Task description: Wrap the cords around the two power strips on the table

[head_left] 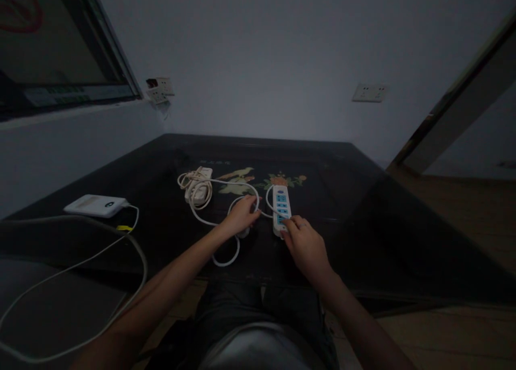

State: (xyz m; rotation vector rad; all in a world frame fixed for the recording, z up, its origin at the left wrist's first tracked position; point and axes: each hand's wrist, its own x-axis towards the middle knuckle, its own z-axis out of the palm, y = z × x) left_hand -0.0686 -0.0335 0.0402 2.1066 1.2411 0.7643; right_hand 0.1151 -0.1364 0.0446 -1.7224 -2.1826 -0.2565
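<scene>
A white power strip (pixel 281 197) with blue sockets lies on the dark table, its long side pointing away from me. My right hand (pixel 304 243) grips its near end, thumb and fingers closed about the edge. Left of it, my left hand (pixel 242 215) is closed around the strip's white cord (pixel 226 263), which loops over the table on both sides of the hand. Something white shows partly beneath that hand, too covered to name. Farther left rests a second white power strip (pixel 205 173) with its cream cord (pixel 195 179) wound around it.
On the table's left side lies a white box-like device (pixel 95 205) with a thin white cable (pixel 138 213) and a yellow tag (pixel 124 228). Wall sockets (pixel 370 92) are at the back right, others (pixel 164 85) at the back left. A window (pixel 60 47) stands at left.
</scene>
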